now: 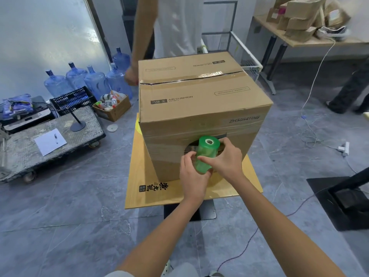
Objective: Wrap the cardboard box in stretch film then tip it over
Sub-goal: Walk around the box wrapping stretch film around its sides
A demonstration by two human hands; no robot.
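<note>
Wrapping under way, centre of frame.
My left hand (192,175) and right hand (226,158) grip the green film roll (205,154) upright against the cardboard box (199,100) front on the table (139,168), probably to keep the film tight.

Your box (199,108) sits upright on the small yellow table (139,188), its near edge left bare, the table's black base (207,213) on the grey floor (79,226).

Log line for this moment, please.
step: wrapping | left hand, right hand: grip roll | roll: at box front | box: upright on table, untipped
</note>
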